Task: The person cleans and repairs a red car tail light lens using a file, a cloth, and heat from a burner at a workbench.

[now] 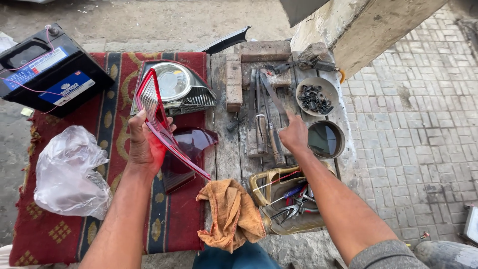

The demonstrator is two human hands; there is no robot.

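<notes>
My left hand (144,144) grips a red car tail-light lens (158,117), held on edge above the red patterned rug (55,234). Behind the lens lies the tail-light housing (177,87) with its shiny reflector. A dark red lens piece (191,144) rests on the rug just right of that hand. My right hand (295,133) reaches over the wooden bench (224,149) and touches the long blades and files (266,114) lying there, fingers closing on one; the grip itself is hidden.
A black car battery (47,69) sits far left, with a clear plastic bag (69,172) below it. Bricks (249,62), a bowl of small dark parts (314,95), a dark round dish (326,139), an orange rag (233,214) and a tool tray with pliers (286,204) crowd the bench. Paving lies right.
</notes>
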